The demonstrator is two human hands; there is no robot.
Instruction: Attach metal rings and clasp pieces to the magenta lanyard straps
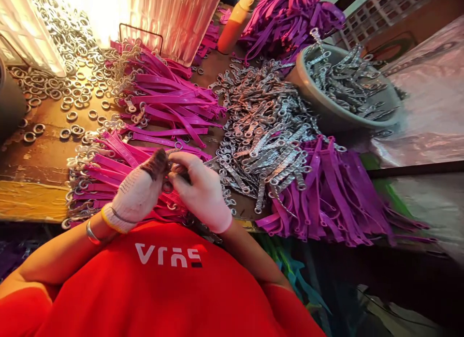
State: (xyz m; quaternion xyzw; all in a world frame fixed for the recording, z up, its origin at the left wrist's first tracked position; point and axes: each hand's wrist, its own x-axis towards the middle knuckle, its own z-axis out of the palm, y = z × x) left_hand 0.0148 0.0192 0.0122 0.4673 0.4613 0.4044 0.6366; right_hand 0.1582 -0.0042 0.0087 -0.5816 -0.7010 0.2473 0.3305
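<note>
My left hand [139, 191], in a white knit glove with dark-stained fingertips, meets my right hand [203, 192] in front of my chest. The right wears a thin white glove. Both are closed, thumbs and fingers pinched around something small and mostly hidden. A small metal ring [167, 186] shows just below the fingertips. Under and beside the left hand lies a bundle of pink straps [105, 170] with metal rings and clips at their left ends. Close to the right hand is a heap of silver metal strips [259, 134] with looped ends.
Loose metal rings [76, 95] spread over the worn table [39, 158] at left, beside clear plastic bins [155, 18]. A second pink strap bundle [170, 93] lies farther back. At right, a grey bucket [304, 78] holds metal strips; purple straps [326, 192] hang over the edge.
</note>
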